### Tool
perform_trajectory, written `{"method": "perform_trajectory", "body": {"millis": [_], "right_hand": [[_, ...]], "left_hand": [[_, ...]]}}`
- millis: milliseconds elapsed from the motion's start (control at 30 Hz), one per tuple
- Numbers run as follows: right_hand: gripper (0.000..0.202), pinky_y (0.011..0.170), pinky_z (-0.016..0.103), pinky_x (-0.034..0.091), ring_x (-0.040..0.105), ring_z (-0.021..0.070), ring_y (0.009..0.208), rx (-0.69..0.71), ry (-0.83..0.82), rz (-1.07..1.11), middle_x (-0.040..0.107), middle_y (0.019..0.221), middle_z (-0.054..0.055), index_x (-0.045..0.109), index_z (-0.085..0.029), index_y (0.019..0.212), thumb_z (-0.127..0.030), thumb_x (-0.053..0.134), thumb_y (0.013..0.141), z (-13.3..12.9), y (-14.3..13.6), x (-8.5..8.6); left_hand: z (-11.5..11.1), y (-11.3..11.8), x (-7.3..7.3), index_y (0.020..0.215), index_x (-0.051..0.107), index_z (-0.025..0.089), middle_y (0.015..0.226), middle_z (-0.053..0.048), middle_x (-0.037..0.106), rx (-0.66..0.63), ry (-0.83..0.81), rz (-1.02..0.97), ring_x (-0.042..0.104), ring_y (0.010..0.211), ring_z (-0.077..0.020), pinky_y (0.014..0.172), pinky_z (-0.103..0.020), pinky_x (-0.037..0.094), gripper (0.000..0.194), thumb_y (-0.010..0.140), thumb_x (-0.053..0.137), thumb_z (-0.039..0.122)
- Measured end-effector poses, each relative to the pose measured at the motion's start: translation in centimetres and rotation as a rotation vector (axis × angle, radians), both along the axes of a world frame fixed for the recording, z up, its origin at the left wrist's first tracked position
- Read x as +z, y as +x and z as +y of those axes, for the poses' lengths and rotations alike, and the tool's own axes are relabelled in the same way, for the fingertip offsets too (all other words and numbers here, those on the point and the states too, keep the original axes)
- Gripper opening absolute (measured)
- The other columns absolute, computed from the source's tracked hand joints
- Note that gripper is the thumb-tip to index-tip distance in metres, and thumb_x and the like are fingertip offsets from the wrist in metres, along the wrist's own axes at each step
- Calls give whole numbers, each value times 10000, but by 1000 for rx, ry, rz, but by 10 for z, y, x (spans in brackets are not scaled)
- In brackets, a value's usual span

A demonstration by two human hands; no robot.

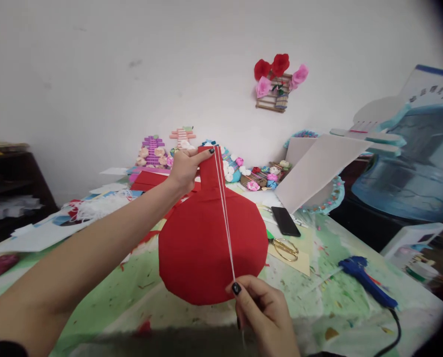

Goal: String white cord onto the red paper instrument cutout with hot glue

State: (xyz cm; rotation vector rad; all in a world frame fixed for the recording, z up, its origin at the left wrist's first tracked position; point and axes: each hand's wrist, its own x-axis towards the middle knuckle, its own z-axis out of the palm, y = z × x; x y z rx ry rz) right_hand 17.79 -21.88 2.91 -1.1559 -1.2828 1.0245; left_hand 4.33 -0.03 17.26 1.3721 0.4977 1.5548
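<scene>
A red paper-covered cutout (206, 238), with a round body and a narrow neck, is held up above the table. My left hand (186, 168) grips the top of its neck, thumb across the front. White string (224, 213) runs in two strands from that thumb down the front of the cutout. Near the lower edge, my right hand (264, 310) pinches the strands together between thumb and fingers, and a loose end hangs below it. The string looks taut between the two hands.
Gold-handled scissors (286, 249) and a black phone (285, 221) lie to the right. A blue glue gun (368, 280) with a cord rests at the right edge. Paper flower crafts (258, 176) stand along the wall; white shredded strips (104, 204) lie left. A water bottle (411, 163) stands far right.
</scene>
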Motion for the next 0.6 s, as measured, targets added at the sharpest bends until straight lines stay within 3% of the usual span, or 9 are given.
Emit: {"method": "perform_trajectory", "body": {"millis": [167,367,600], "right_hand": [[455,432,193,278,381,75,423,-82,-96,97,420,435,-22,616,-134,638,-571,606,765,-15,-5,-25],[484,400,180,221,303,53,376,-189,-172,186,350,389,-53,635,-132,634,-612,652,696,-20,-12,-59],[452,365,163,242,327,50,373,-199,-243,222,474,444,-25,646,-126,689,-577,650,721,-15,-20,-76]], "left_hand": [[25,6,-24,711,650,104,675,-47,674,-16,-186,-50,624,582,-131,548,-231,504,179,639,761,224],[50,19,-67,723,646,105,659,-59,679,-59,-410,5,645,581,-156,614,-287,546,148,633,745,168],[69,30,-110,688,625,96,604,-71,670,-54,-544,26,627,516,-162,544,-282,531,159,615,755,152]]}}
